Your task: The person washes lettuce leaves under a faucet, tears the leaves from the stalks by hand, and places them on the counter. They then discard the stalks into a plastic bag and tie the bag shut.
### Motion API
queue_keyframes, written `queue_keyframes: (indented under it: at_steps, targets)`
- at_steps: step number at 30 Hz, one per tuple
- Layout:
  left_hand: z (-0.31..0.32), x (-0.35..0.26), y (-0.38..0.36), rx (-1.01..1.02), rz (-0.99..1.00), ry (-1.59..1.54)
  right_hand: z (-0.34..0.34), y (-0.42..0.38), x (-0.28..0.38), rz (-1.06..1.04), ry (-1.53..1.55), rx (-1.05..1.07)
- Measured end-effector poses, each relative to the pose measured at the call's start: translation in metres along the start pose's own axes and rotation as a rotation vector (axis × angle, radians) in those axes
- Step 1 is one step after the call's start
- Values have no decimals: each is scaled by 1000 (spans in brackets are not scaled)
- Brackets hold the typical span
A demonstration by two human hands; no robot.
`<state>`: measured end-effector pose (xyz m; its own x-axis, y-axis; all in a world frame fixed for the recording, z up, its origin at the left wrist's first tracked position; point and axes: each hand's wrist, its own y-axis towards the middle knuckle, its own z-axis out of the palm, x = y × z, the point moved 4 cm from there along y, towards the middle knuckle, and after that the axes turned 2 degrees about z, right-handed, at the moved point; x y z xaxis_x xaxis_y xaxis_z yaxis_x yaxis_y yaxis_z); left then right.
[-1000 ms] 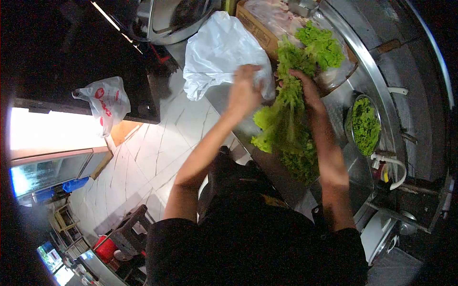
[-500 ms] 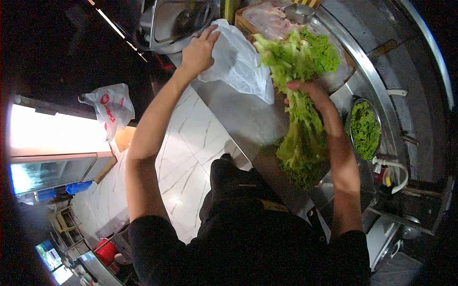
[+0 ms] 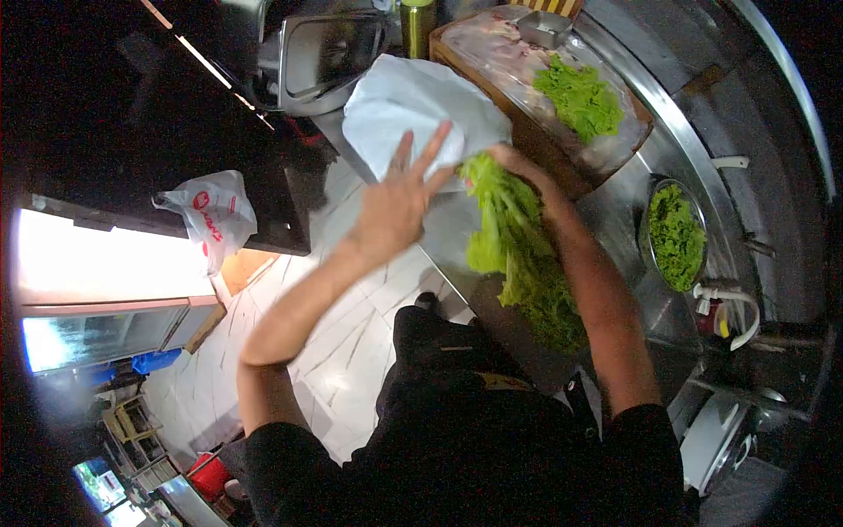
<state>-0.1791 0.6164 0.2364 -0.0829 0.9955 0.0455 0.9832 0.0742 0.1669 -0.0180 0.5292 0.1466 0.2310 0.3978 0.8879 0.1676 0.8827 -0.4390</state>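
Note:
My left hand (image 3: 397, 206) is open, its fingers spread over the near edge of a white plastic bag (image 3: 399, 110) on the steel counter (image 3: 448, 237). My right hand (image 3: 512, 164) is closed on the stem end of a bunch of leafy lettuce (image 3: 505, 220), beside the bag's lower right side. The leaves hang towards me, over darker curly greens (image 3: 558, 321) on the counter. Loose lettuce leaves (image 3: 580, 98) lie on the plastic-lined cardboard box (image 3: 527, 132).
A bowl of chopped greens (image 3: 674, 237) stands at the right, near a white hose (image 3: 748, 321). Beyond the bag are a steel container (image 3: 329, 57) and a green bottle (image 3: 418, 31). Another plastic bag (image 3: 215, 211) hangs at the left dark edge.
My left hand has let go of the bag and moved down towards me. The bag has spread out. My right hand has moved left with the lettuce, and some leaves now lie on the box.

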Motion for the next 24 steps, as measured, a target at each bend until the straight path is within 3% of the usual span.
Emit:
queue_keyframes:
  at_steps: [1, 3, 6, 12, 13, 14, 15, 17, 18, 20, 22, 23, 24]
  targets:
    - [11, -11, -13, 1, -13, 63, -4, -12, 6, -288, 213, -12]
    - [18, -38, -30, 90, -78, -157, 0, -2, 3, -486, 429, 38]
    - [0, -62, -40, 3, -185, -391, 15, 50, 0, -574, 616, 60]
    - [-74, -73, -51, -37, -88, -823, 16, 96, 8, -631, 599, 31]
    - [-62, -46, -39, -215, -130, -774, 18, 103, 18, -626, 540, 4]
    - [-48, -9, -24, -239, -224, -562, 19, 107, 21, -606, 430, -40]
    - [-41, 34, -4, -216, -278, -691, 34, 70, 52, -273, -81, -301]
    - [-29, 88, 15, -26, -470, -844, 38, 64, 78, 13, -1088, -346]
    - [-19, 103, 16, 10, -483, -851, 36, 58, 75, 12, -1091, -349]
    - [-21, 111, 11, 19, -459, -781, 33, 25, 79, -591, -1150, -414]
    - [-27, 110, 3, 14, -429, -736, 36, -14, 95, -852, -1580, -607]
    - [-33, 108, -1, 13, -428, -738, 39, -23, 105, -850, -1581, -607]
    - [-37, 104, -6, 78, -420, -786, 40, -38, 117, -918, -1668, -891]
